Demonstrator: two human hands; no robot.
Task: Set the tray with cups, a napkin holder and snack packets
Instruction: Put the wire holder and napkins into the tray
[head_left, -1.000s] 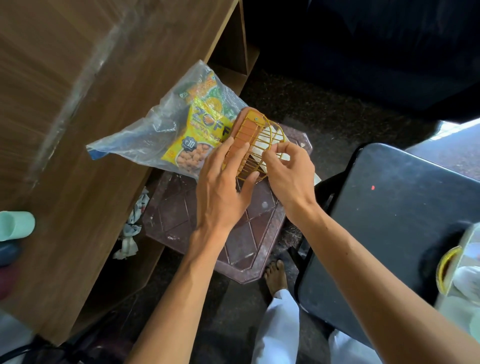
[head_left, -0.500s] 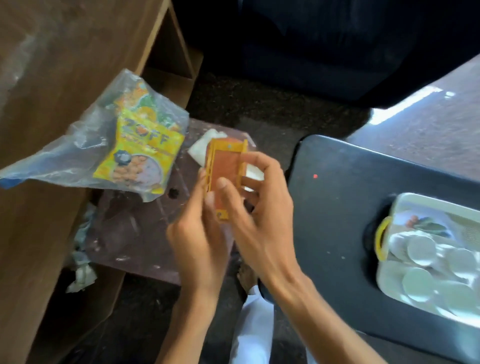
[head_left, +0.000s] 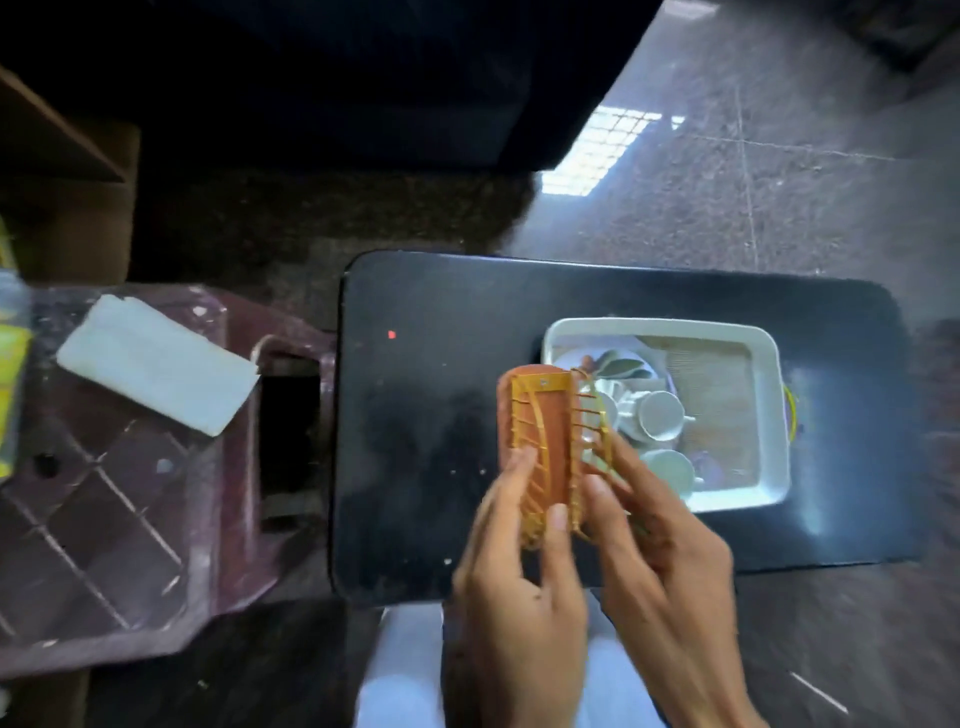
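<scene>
I hold an orange and gold wire napkin holder upright in both hands, over the black table. My left hand grips its near left side. My right hand grips its wire right side. Just right of it a white tray rests on the table with several white cups inside. A stack of white napkins lies on the maroon stool at the left. A yellow snack packet shows at the left edge, mostly cut off.
A wooden shelf unit stands at the far left. Dark furniture fills the top of the view. Speckled stone floor lies beyond the table. My white-clad knees are below the table's near edge.
My hands carried the napkin holder from the stool rightward to above the table beside the tray. The napkins stayed behind on the stool. The view swung right.
</scene>
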